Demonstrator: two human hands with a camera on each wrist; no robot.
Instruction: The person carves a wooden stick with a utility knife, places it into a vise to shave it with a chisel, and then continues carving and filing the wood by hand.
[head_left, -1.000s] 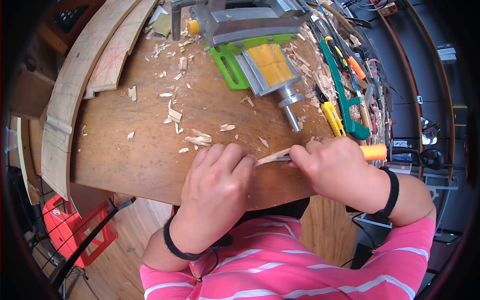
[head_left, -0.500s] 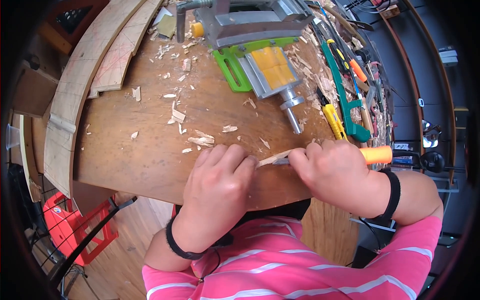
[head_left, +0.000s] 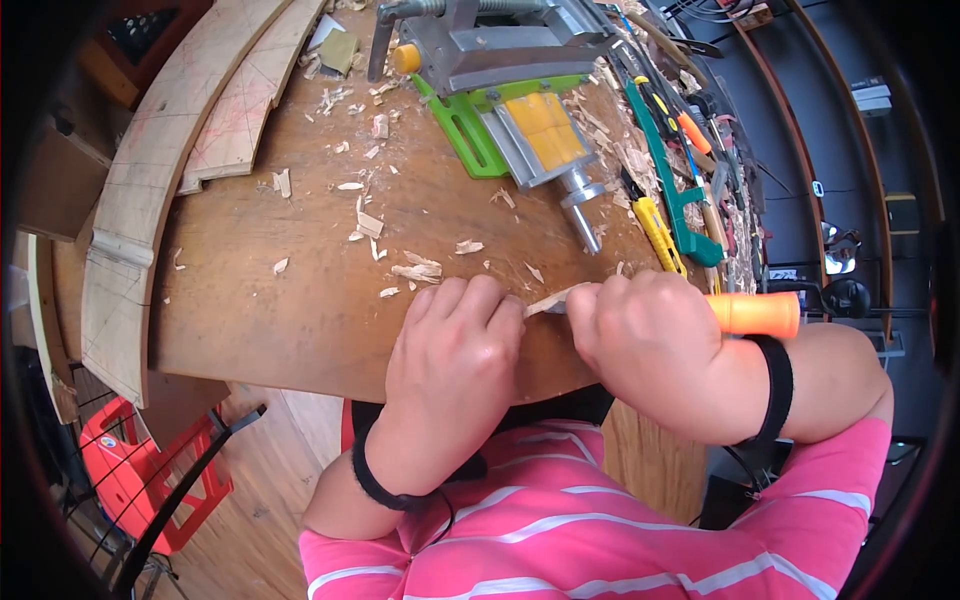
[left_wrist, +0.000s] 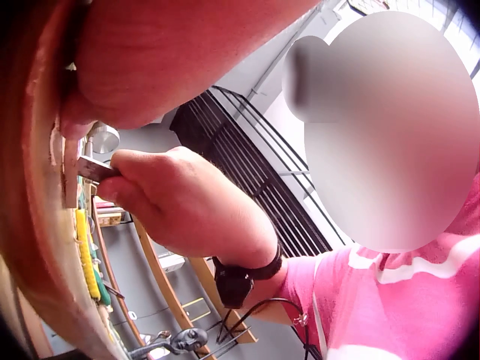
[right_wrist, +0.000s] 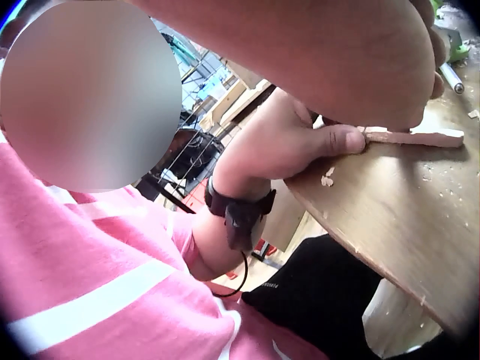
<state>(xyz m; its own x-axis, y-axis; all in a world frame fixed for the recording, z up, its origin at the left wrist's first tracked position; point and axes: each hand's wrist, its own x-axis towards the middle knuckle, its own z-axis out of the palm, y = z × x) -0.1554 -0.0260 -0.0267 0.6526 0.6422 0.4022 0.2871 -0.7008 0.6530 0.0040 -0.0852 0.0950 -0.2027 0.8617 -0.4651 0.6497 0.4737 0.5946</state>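
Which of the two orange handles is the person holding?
The nearer orange handle, jutting from the right grip; the other orange handle lies farther back on the table.

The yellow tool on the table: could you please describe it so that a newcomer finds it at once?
On the wooden table, find the right hand. Just beyond it, the yellow tool lies beside a long dark green tool. Its mostly yellow body, ending in a dark tip, sets it apart from this green neighbour.

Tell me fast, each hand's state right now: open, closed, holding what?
Left hand: closed, pinching a wood strip.
Right hand: closed, gripping an orange-handled cutting tool.
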